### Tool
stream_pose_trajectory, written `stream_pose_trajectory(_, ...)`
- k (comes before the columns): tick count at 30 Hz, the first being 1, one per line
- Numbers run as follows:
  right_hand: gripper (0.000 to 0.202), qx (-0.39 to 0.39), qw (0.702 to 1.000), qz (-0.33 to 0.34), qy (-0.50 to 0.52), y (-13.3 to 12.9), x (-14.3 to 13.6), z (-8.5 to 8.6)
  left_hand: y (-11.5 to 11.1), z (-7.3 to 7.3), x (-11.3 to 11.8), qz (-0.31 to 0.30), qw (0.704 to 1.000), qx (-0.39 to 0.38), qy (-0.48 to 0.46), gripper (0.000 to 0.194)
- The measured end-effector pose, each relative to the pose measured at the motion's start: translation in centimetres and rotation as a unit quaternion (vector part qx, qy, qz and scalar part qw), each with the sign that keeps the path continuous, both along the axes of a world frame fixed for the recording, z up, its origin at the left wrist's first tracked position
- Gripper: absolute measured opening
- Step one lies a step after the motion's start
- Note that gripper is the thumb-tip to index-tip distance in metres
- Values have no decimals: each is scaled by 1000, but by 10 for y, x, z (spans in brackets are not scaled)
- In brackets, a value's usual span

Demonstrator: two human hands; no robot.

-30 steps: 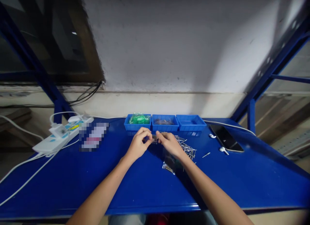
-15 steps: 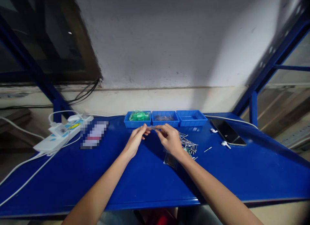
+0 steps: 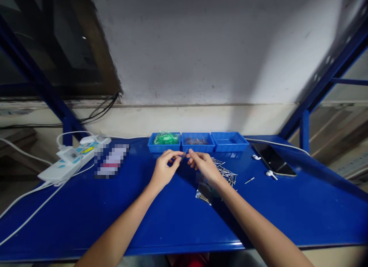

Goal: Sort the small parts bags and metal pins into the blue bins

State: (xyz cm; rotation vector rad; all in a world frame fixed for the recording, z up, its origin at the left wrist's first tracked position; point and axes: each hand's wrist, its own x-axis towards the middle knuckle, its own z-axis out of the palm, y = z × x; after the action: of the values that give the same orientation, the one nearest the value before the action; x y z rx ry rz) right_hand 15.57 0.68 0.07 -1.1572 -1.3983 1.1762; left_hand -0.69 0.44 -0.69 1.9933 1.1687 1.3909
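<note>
Above the table, in front of the blue bins, my left hand (image 3: pixel 165 169) pinches a small clear plastic bag (image 3: pixel 184 154) between thumb and fingertips. My right hand (image 3: pixel 204 166) is closed at the bag's other edge, fingertips against it. What the bag contains is too small to make out. Behind my right hand lies a loose pile of metal pins or rivets (image 3: pixel 228 175), partly covered by the hand. Beside my right wrist, a clear bag with metal pieces inside (image 3: pixel 204 196) rests on the table.
Three blue bins stand at the wall: one with green packets (image 3: pixel 166 138), one with brownish pieces (image 3: pixel 197 140), and a right-hand bin (image 3: pixel 230 141). A phone (image 3: pixel 273 159), white earbuds (image 3: pixel 270 174) and a single pin (image 3: pixel 249 180) lie right. A power strip (image 3: pixel 61 165) with cables sits left.
My left hand has rolled so thumb and fingers now form a pinch, and the bag sits slightly further right. The filled bag by my right wrist shows more clearly.
</note>
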Motion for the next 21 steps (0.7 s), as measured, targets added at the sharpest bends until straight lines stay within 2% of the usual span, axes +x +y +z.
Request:
stream_pose_trajectory(5,40,7,999,-35,40,-4,-3,4,-2,1,1,6,994,60,95,17)
stream_pose_trajectory(9,34,43,997,-50,26,-4,-3,4,-3,1,4,-3,990,83,112,17)
stream_pose_trajectory(12,29,63,995,-72,0,-3,-3,1,-6,-1,8,-19,993,63,95,15)
stream_pose_trajectory(14,27,114,988,-99,-15,-4,-2,0,-6,-2,11,-22,999,1,33,17)
stream_pose_trajectory(16,24,200,970,-123,-54,-7,-1,1,-6,-2,12,-24,991,-110,-77,32)
stream_pose_trajectory(19,18,323,926,-124,-149,-13,0,5,-3,1,11,-54,927,-276,-247,53)
stream_pose_trajectory(21,16,361,906,-105,-194,-16,0,7,-1,3,9,-71,896,-312,-308,46)
